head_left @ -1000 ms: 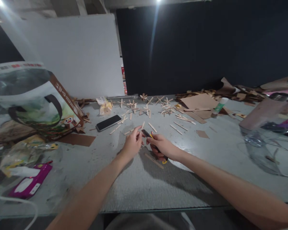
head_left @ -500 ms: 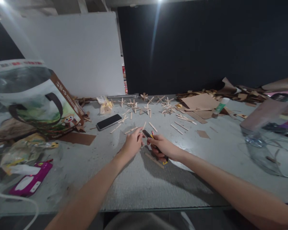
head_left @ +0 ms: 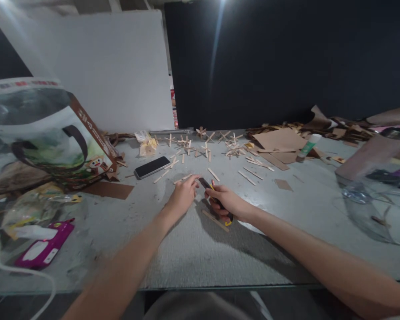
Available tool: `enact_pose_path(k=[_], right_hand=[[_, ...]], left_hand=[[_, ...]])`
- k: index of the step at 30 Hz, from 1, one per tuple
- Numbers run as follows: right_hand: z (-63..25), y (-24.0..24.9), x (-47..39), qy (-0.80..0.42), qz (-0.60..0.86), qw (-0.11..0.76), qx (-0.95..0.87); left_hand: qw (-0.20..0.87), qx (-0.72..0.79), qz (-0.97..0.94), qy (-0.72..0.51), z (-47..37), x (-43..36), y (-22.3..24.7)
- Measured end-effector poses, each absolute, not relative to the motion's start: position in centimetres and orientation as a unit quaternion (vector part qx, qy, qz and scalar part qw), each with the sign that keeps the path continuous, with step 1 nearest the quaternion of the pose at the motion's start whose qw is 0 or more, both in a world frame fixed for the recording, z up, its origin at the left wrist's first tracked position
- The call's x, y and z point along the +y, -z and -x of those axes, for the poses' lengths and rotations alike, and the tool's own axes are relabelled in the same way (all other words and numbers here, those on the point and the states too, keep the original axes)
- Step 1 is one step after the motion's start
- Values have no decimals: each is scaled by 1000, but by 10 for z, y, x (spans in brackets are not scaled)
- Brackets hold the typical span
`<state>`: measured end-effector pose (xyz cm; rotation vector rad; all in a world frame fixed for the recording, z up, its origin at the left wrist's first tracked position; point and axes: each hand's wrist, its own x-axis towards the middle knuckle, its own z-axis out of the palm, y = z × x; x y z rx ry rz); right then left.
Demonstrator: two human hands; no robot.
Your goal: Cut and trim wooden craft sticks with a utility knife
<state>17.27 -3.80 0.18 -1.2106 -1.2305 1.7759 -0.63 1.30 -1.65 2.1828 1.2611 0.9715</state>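
2 hands over table [head_left: 173,262]: right hand [head_left: 232,203] gripping cutter [head_left: 205,183], left hand [head_left: 182,194] curled by its front end, can't tell if holding anything, loose stick [head_left: 215,220] below; likely cutter work, calling for steady grip, left fingertips clear.

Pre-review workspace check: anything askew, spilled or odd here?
Clutter, no visible spill. Wooden sticks lie at mixed angles across the table, some crossed; brown paper scraps are heaped at back right, and crumpled clear packaging crowds the magenta device at left.
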Motion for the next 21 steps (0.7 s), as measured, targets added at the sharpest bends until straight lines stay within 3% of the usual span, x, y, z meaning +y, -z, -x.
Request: enact_pose_path(k=[21], right_hand=[[-170, -10, -44, -719, 440, 321, -431]], left_hand=[[151, 446, -804, -363, 25, 28, 13]])
